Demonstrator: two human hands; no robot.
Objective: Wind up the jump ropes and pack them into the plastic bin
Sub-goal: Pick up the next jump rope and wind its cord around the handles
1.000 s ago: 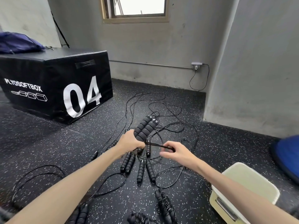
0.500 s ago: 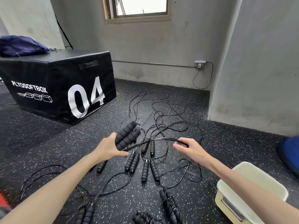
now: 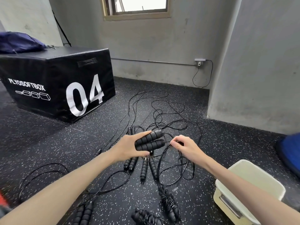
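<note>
Gripping a pair of black foam handles (image 3: 150, 142) side by side, the left hand (image 3: 128, 147) is holding them just above the floor, fingers wrapped behind and thumb lying along the upper one, while the right hand (image 3: 186, 147) is pinching the thin black cord (image 3: 162, 157) of the same rope just beside them. Those handles are looking ribbed and soft — easy to squeeze together and unlikely to slip — so they are making the natural anchor for winding. By contrast, the cord is appearing light and springy; it is probably wanting to uncoil, so taking it close to the handles and feeding it under light tension seems the safer way. Loose ropes (image 3: 146, 168) are lying spread on the speckled rubber floor (image 3: 48, 143) in front of the person, their cords tangling in loops toward the wall, and snagging looks likely. Two bundles already wound (image 3: 168, 203) are sitting nearer the camera, not yet packed. Off to the lower right, the cream plastic bin (image 3: 227, 198) is standing — what it holds cannot be told from here.
</note>
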